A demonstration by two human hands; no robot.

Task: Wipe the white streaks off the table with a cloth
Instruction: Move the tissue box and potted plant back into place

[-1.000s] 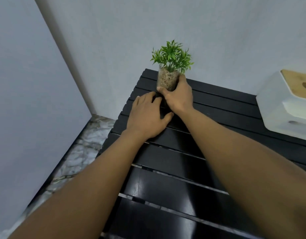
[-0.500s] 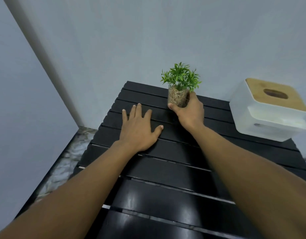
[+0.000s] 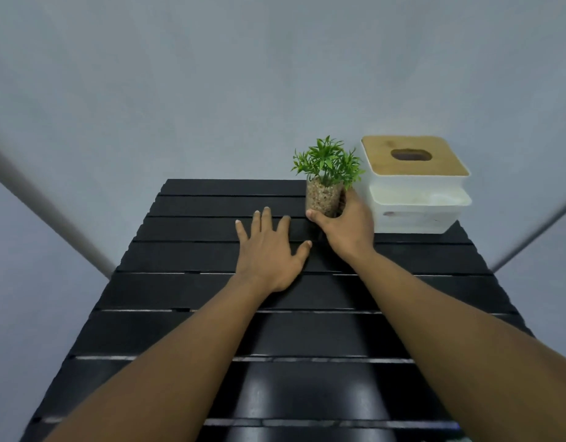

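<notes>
The black slatted table [image 3: 186,291] runs away from me to the wall, its far edge just behind the plant and its left and right edges falling off to bare wall on both sides. The far left half of the top is open, and so are the near slats, apart from my own forearms lying across them. The far right corner is taken by a white tissue box with a wooden lid [image 3: 414,186], stacked on a white tray base. My right hand [image 3: 347,226] is wrapped around the small potted plant [image 3: 326,183], thumb across the front of its pebble-filled pot and fingers curled behind, the pot standing upright just beside the tissue box; I cannot tell whether they touch. My left hand [image 3: 269,250] lies flat and spread on the slats, palm down, holding nothing, its thumb close to my right wrist. The table's surface looks dark and glossy toward me, with pale lines showing only along the gaps between slats; I cannot make out streaks on the slats themselves, and no cloth is visible to me.
</notes>
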